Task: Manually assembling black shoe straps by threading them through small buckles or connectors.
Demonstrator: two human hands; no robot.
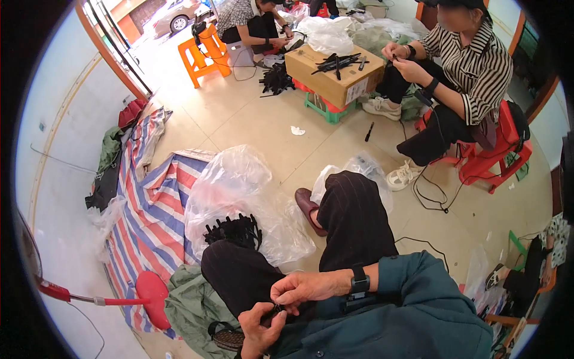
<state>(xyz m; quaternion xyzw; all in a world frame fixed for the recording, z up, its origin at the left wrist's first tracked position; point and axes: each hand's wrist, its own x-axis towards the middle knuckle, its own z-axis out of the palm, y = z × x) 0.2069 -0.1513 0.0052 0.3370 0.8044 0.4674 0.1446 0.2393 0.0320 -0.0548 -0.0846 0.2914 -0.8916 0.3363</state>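
Over my lap, my left hand point(260, 329) and my right hand point(302, 288) meet, fingertips closed in a pinch. Between them is a small black piece point(278, 308); the fingers cover most of it and its kind cannot be made out. The right hand reaches in from the right, with a dark watch point(359, 282) on the wrist. Just beyond my left knee, a bundle of black strap-like pieces point(234, 232) with stubby ends lies on a clear plastic bag point(230, 173).
A striped tarp point(152, 203) and green cloth point(194, 305) lie at left, near a red round base point(153, 299). Ahead, a cardboard box point(332, 81) bears black pieces. One co-worker point(472, 66) sits at right on a red stool point(502, 149), another point(248, 30) beyond. Cables point(430, 191) cross the floor.
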